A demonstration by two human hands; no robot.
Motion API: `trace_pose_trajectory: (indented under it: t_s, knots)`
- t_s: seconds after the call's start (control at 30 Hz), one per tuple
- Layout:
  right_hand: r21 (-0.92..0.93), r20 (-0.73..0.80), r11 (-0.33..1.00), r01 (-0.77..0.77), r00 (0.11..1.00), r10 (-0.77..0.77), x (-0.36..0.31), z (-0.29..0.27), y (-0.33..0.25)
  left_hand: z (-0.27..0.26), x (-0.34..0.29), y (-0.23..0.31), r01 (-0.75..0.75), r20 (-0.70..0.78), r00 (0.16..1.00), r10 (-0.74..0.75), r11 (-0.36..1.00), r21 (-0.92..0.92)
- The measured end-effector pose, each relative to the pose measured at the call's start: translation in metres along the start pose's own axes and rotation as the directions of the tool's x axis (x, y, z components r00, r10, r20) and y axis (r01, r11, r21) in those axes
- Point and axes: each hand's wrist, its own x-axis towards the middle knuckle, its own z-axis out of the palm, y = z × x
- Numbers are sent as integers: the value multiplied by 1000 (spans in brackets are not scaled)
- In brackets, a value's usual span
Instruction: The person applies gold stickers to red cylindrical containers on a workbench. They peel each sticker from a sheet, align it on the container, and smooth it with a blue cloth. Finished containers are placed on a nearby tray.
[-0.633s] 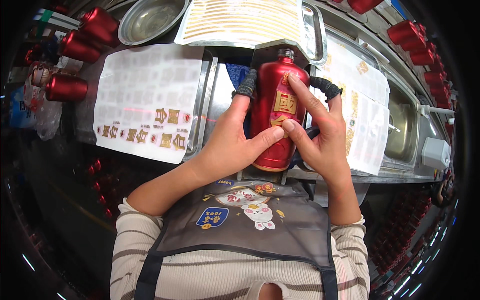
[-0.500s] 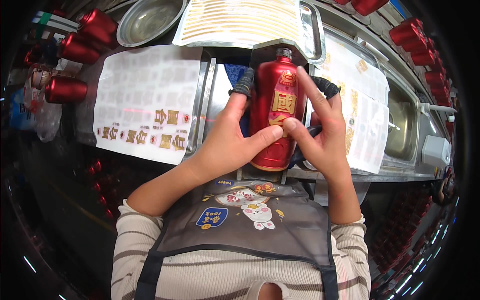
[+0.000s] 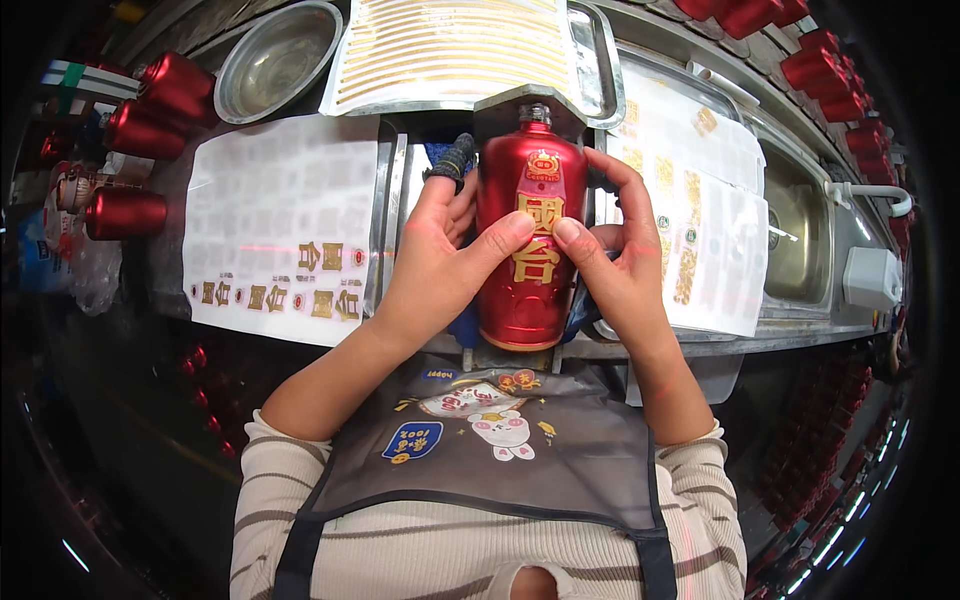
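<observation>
A glossy red bottle [image 3: 522, 312] with a bare threaded neck lies face up in a metal holder [image 3: 490, 100], its neck pointing away from me. Gold character decals [image 3: 536, 262] run down its front below a small red and gold emblem [image 3: 543, 165]. My left hand [image 3: 437, 262] grips the bottle's left side, its thumb pressed on the upper decal. From the other side my right hand [image 3: 625, 265] holds it, thumb tip beside the left one. Dark finger cots cover some fingertips. Most fingers are partly hidden behind the bottle.
White decal sheets lie on the left [image 3: 225, 195] and right [image 3: 735, 265]. Beyond the holder is a sheet of gold strips [image 3: 450, 45] on a metal tray. A steel bowl [image 3: 275, 60], red cups [image 3: 128, 213] and a sink [image 3: 800, 240] surround the bench.
Both thumbs have moved up from the lower decal to the upper one, uncovering the lower character. My right index finger has bent down to the bottle's side. The view has shifted slightly.
</observation>
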Motion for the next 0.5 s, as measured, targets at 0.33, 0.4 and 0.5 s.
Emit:
trace_pose_trajectory:
  t_s: [0.33,0.4,0.5]
  knots:
    - [95,-40,993,-76,996,80,10,5,-8,2,9,5,-12,-10,1000,12,997,-73]
    - [104,-59,992,-67,996,73,11,8,-8,0,10,4,-8,-8,1000,7,1000,-27]
    - [150,-37,982,-118,992,125,14,8,-16,3,13,6,-46,-31,999,44,996,-73]
